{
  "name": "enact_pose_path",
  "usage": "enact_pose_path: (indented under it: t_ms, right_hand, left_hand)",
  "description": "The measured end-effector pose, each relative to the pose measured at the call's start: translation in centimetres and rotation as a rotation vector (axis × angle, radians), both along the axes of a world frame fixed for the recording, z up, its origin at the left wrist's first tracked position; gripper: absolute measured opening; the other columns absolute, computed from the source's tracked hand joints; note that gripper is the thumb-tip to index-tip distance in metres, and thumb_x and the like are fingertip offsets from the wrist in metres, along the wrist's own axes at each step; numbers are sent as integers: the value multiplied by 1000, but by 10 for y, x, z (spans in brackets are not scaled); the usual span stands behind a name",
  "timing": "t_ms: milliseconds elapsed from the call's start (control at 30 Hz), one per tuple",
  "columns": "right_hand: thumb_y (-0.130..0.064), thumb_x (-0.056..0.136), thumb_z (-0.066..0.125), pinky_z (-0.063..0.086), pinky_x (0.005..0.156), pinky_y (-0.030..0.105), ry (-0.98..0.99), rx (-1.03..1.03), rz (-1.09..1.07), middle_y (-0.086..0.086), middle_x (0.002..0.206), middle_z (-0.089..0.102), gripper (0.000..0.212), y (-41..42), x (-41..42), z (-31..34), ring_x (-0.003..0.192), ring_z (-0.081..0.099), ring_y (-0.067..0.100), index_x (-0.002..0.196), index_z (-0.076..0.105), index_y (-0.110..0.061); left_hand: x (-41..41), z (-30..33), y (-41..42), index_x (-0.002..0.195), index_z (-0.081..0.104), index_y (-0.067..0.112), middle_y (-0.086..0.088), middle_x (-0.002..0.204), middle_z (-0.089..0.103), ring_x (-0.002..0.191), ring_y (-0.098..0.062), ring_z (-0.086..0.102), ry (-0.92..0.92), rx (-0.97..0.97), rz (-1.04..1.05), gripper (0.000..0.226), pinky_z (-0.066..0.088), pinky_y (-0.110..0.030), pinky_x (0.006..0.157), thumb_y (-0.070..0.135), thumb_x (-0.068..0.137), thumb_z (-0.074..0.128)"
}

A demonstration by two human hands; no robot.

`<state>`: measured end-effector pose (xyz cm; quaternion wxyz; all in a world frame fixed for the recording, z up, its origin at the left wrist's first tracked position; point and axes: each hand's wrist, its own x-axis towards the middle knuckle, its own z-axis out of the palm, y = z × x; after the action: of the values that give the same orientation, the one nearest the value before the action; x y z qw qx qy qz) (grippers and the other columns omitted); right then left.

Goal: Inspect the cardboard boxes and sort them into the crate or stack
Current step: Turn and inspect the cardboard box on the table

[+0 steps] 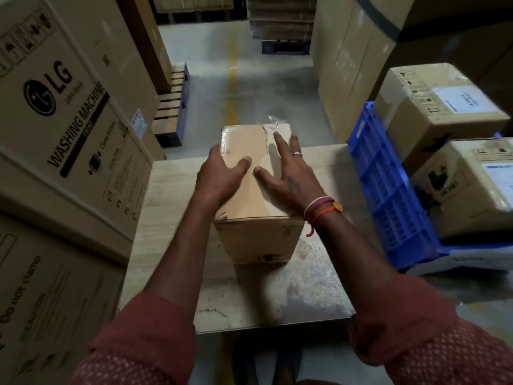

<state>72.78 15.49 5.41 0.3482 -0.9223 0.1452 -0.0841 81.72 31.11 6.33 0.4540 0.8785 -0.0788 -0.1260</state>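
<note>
The left hand (219,173) hides its fingers over the box's (258,195) left side; crate (388,190) boxes' labels (466,102) blur unreadably.

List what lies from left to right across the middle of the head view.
Large printed washing machine carton → left hand resting on the taped brown cardboard box → right hand on the same box → blue plastic crate → labelled cardboard boxes in it.

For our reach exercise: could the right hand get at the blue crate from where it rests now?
Probably yes: the right hand lies flat on the box, holding nothing, and the blue crate stands just beside the table with nothing between.
</note>
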Motion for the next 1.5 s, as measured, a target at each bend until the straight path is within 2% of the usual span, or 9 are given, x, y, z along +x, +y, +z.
enact_pose_path:
  t_ms: [200,300,433,633,833,1067,1200,1300,1500]
  right_hand:
    - [-45,91,74,43,106,34,-328,50,4,11,174,3,102,8,-16,5,151,25,23,166,7,-28]
    - [-49,92,68,19,121,21,-500,72,-42,13,173,6,101,15,-27,0,160,8,25,165,11,-12]
    - [-50,95,62,18,127,46,-527,123,-125,7,173,15,94,20,-52,-26,160,14,22,164,14,-8]
    - [-52,92,64,29,123,38,-478,104,-120,8,168,21,82,30,-92,-67,155,25,23,160,35,-17]
    - [-50,98,55,53,68,28,-432,32,-160,0,135,43,37,37,-113,-79,98,63,14,121,64,-22]
    - [-56,101,47,42,55,31,-303,-87,-184,-8,89,52,41,24,-101,-72,72,57,11,83,61,-22]
    - [-52,96,58,54,82,40,-266,-110,-120,6,121,60,36,0,-51,-53,113,58,24,116,70,-23]
    - [-55,94,58,40,114,56,-78,-125,-49,14,165,30,68,-10,2,-50,151,29,33,154,45,-26]
    - [-70,98,38,20,121,69,186,-258,28,2,175,0,81,-6,41,-58,160,-8,27,165,16,-31]
  left_hand:
    - [-14,-1,14,148,43,28,8,131,62,115,-14,63,-147,-180,12,74,53,-39,101,46,86,79]
    - [-32,-4,21,147,32,26,14,132,52,115,-2,59,-227,-297,-7,84,55,-34,100,29,83,86]
    - [-58,-38,35,140,32,21,7,142,46,130,-11,55,-280,-310,-37,84,59,-42,98,23,79,89]
    - [-94,-91,54,144,29,17,8,143,42,138,-5,46,-245,-301,-69,90,58,-46,101,12,78,90]
    - [-101,-115,76,134,25,38,18,143,38,133,-2,51,-239,-256,-108,94,60,-46,97,6,74,91]
    - [-97,-81,101,153,23,41,12,137,52,123,-1,58,3,-172,-225,98,56,-24,89,69,74,74]
    - [-59,-50,76,151,44,26,5,139,56,118,-8,58,-222,-64,-82,65,50,-27,91,65,99,42]
    - [-20,-39,36,154,42,21,-3,156,47,135,-17,51,-307,-13,-93,53,43,-32,106,46,108,45]
    - [18,-57,-11,165,22,14,-8,175,10,161,-23,8,-284,236,-237,65,13,-36,128,38,109,43]
